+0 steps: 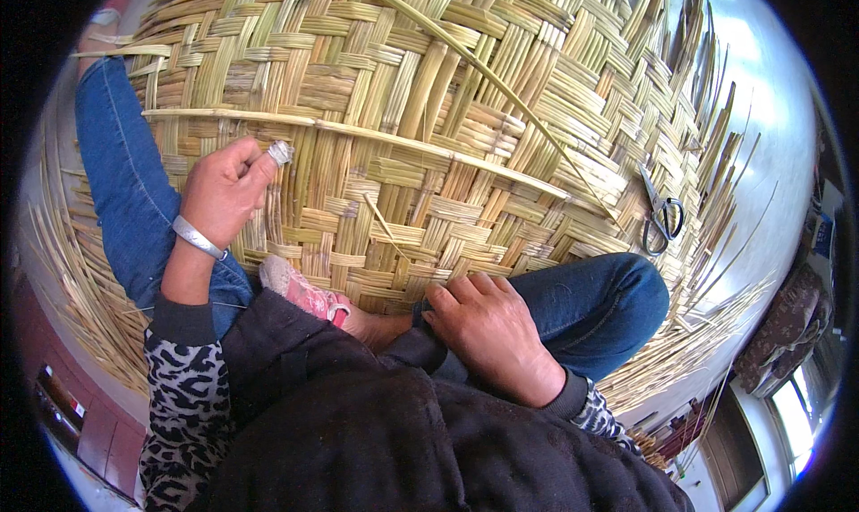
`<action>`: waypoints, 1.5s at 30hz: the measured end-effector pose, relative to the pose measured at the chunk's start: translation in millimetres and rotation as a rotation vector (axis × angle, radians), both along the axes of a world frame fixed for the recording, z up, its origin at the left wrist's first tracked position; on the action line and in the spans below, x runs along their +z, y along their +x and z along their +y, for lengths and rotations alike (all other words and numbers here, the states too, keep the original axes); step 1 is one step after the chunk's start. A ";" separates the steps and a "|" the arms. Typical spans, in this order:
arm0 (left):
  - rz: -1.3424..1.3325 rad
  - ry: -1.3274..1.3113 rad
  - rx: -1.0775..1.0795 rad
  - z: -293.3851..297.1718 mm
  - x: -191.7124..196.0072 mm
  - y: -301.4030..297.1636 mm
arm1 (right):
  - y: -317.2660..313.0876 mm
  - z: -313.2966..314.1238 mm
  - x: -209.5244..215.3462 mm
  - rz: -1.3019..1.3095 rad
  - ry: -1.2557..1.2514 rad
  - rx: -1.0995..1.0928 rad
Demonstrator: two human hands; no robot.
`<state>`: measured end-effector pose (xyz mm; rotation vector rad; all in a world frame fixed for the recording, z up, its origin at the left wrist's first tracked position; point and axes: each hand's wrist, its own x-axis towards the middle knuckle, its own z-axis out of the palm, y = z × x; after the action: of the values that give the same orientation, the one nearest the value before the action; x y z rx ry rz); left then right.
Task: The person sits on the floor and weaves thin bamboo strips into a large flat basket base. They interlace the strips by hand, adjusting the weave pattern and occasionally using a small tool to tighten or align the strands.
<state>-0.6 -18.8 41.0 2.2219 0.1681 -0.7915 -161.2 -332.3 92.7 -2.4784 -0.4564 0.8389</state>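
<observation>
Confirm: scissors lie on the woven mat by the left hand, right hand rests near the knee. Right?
Not quite. In the head view the scissors lie on the woven mat on the person's right side, far from the left hand. The right hand does rest near the knee.

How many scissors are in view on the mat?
1. The scissors lie on the woven mat near its right edge, beyond the right knee, apart from both hands. More could be hidden under the legs.

Daylight is bright and even, coming from the window (792, 423) at the lower right. The pale floor (761, 74) at the upper right shows strong glare. Straight reeds bend near the round black rim. The centre is sharp; shadows are soft.
</observation>
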 end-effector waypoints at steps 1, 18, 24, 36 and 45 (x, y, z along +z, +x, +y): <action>0.013 -0.004 0.013 -0.4 -0.1 0.3 | 0.1 -0.2 0.0 -0.003 0.004 -0.002; 0.026 -0.008 0.021 1.0 0.8 -1.7 | 2.1 -2.4 1.1 -0.005 0.033 0.001; 0.046 -0.064 0.031 4.1 -1.4 -2.0 | 2.8 -4.9 1.5 -0.019 0.032 0.008; 0.063 0.005 0.042 4.7 -0.6 -0.4 | 5.1 -5.9 2.9 0.005 0.025 -0.006; 0.052 0.001 0.011 4.5 0.4 0.4 | 5.1 -5.1 2.1 0.000 0.029 -0.011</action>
<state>-0.2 -14.3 41.4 2.2008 0.2056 -0.8437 -156.0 -337.4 94.8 -2.4525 -0.4509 0.8222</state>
